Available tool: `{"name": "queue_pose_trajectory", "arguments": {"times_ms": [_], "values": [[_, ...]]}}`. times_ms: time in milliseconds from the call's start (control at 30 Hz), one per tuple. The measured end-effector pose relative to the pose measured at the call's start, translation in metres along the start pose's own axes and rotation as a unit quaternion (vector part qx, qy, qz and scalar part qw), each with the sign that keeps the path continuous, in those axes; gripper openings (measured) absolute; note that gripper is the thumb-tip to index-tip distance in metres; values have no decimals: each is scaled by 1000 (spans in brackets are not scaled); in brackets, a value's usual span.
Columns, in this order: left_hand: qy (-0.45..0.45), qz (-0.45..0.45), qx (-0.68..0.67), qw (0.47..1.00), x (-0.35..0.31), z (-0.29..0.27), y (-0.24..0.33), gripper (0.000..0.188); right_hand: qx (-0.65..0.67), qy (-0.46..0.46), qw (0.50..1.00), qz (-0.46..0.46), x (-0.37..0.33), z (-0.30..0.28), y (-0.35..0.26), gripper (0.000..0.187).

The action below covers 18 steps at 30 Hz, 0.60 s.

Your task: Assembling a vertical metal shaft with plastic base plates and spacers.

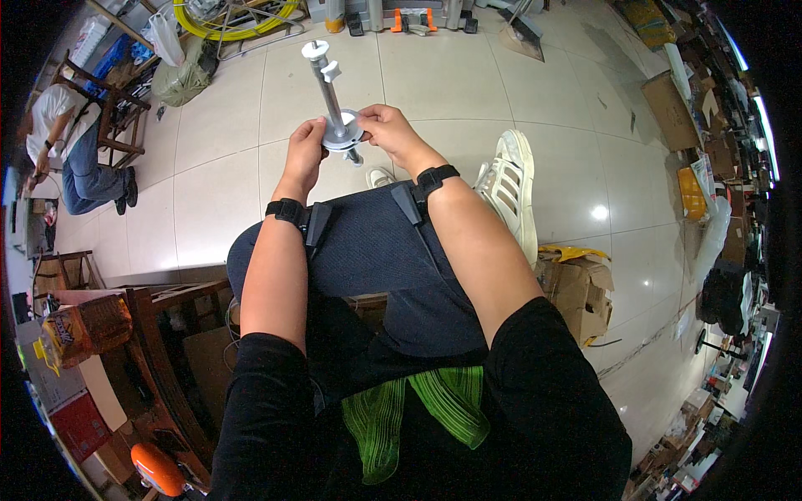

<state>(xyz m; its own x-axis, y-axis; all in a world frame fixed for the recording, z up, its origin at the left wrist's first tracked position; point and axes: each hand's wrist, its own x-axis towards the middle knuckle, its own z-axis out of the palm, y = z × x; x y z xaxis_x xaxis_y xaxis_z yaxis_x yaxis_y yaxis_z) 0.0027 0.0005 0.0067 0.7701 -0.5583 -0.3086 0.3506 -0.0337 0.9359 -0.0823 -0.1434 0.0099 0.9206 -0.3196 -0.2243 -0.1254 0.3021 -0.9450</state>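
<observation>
Head view: you hold a flanged metal tube [329, 93] out in front of you, above your raised leg and over the pale tiled floor [317, 238]. Your left hand [307, 152] has its thumb and fingers closed on the left edge of the round flange [337, 144], and your right hand [388, 131] pinches the flange's right edge between thumb and bent fingers, so neither grip has a visible gap. The tube leans a little to the left as it rises from the flange; a white round cap [315, 50] tops it, and a small white fitting [331, 71] juts from its side just below. A short end of the part sticks out under the flange, between your hands.

Black straps circle both of your wrists, and your dark trousers fill the space between your forearms. One white sneaker [515, 188] is in plain sight to the right, beside an open cardboard box [575, 296]; only the tip of the other shows past your leg. Green striped fabric [372, 430] hangs at your front.

Well apart from your hands, at upper left, a co-worker [73, 138] in a white top and blue jeans sits on a wooden chair [125, 125]. Near the top edge lies a coil of yellow hose [194, 28], and a dustpan [521, 37] stands to the right of it
</observation>
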Motion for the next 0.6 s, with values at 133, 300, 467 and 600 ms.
{"name": "queue_pose_trajectory", "arguments": {"times_ms": [133,300,467,600], "values": [[12,8,6,1000,0,1,-1,22,-9,-1,1000,-17,-2,2,-1,18],[16,8,10,1000,-3,4,3,21,-33,7,999,-6,0,1,-1,16],[13,7,3,1000,-3,3,1,23,-18,8,1000,11,1,1,1,17],[15,3,3,1000,-3,4,3,22,-22,4,1000,3,0,1,0,19]]}}
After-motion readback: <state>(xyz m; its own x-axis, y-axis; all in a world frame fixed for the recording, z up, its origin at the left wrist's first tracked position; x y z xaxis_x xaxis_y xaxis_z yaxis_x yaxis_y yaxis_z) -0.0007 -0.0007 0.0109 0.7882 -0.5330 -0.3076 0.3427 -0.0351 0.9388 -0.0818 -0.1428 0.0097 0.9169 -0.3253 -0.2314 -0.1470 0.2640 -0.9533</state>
